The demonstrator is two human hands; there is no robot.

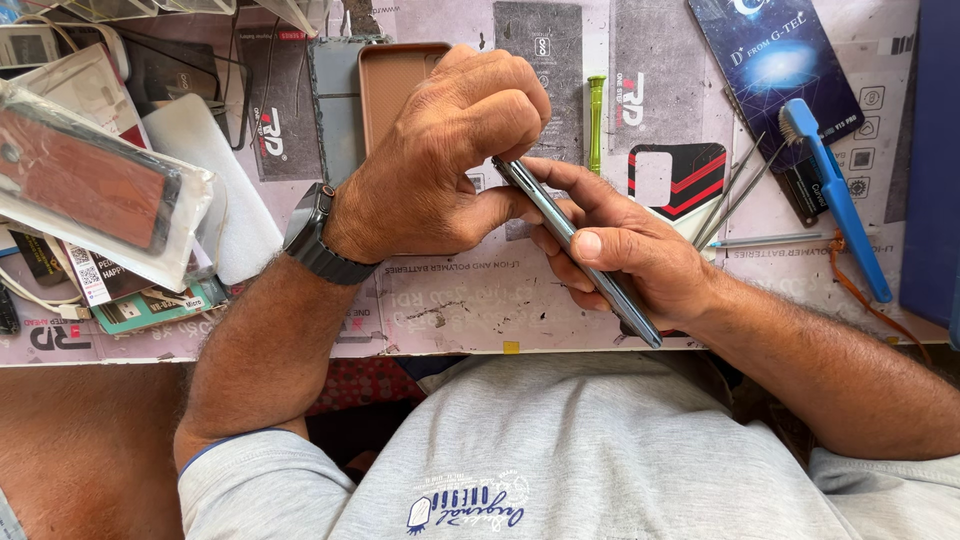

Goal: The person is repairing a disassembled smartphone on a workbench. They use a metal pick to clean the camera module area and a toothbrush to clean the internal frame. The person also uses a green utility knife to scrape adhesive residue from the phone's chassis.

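Carefully, I kept the phone (580,250) on edge, raised above the desk (480,310) and close to my chest, its thin side turned up toward me. My right hand (625,255) cradled it from beneath, fingers curled under the body and the thumb pressed flat along the upper edge, so it was closed firmly round the lower half. My left hand (440,165) came over from above, bunched almost into a fist, fingertips pinched down at the phone's top corner; whether a thin tool sat between those fingertips I could not tell, since the knuckles hid it.

To my mind, doing this well meant letting the right hand take all the weight and stay quiet while the left worked only at that corner, with light pressure along the seam and no twisting of the body. A slip could have scratched the edge or sent the phone down onto the clutter.

Just behind my left hand lay a brown phone case (390,80), open side up. A green screwdriver (596,120) lay beyond the phone, tweezers (730,195) and a blue brush (835,195) to the right, and a bagged case (90,185) well off to the left.
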